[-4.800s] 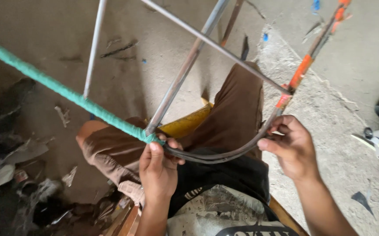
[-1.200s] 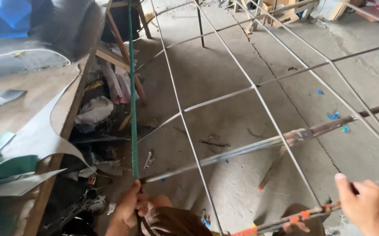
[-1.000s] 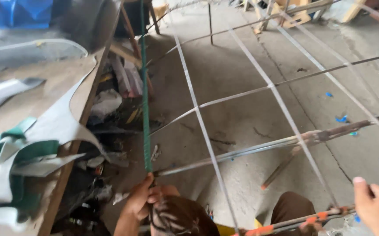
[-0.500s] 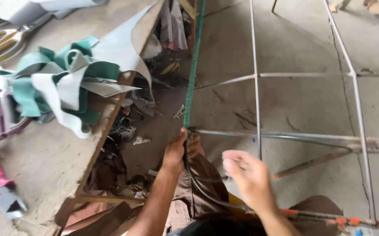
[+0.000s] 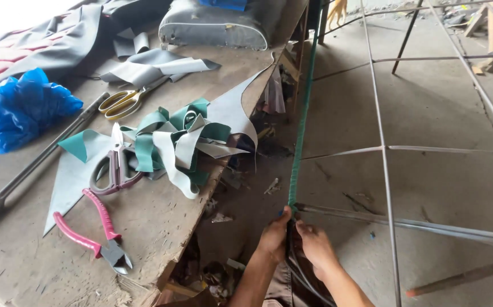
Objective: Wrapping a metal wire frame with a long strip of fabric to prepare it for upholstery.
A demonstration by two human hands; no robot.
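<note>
Head view. Item one: left hand (image 5: pixel 273 237) and right hand (image 5: pixel 315 245), side by side at the near centre, both closed around the lower end of a green-wrapped rod (image 5: pixel 302 119). The rod is one bar of a thin metal wire frame (image 5: pixel 384 170) that spreads to the right over the concrete floor (image 5: pixel 440 113). The fingers pinch at the point where the green wrap ends, seemingly to keep the wrap tight against the bar. A dark strip hangs below the hands; what it is cannot be told.

Item two: wooden workbench (image 5: pixel 161 216), left, its tools laid flat and within arm's reach of the frame. On it:
- pink-handled cutters (image 5: pixel 90 230), near edge;
- grey-handled scissors (image 5: pixel 116 165), beside a tangle of green and grey strips (image 5: pixel 172 139);
- yellow-handled scissors (image 5: pixel 122 101), farther back;
- long metal bar (image 5: pixel 36 159), far left;
- crumpled blue plastic bag (image 5: pixel 19 111), contents not visible;
- grey padded cushion (image 5: pixel 224 25), far end.

Containers: none open to view besides the bag. Scraps litter the floor under the bench edge.
</note>
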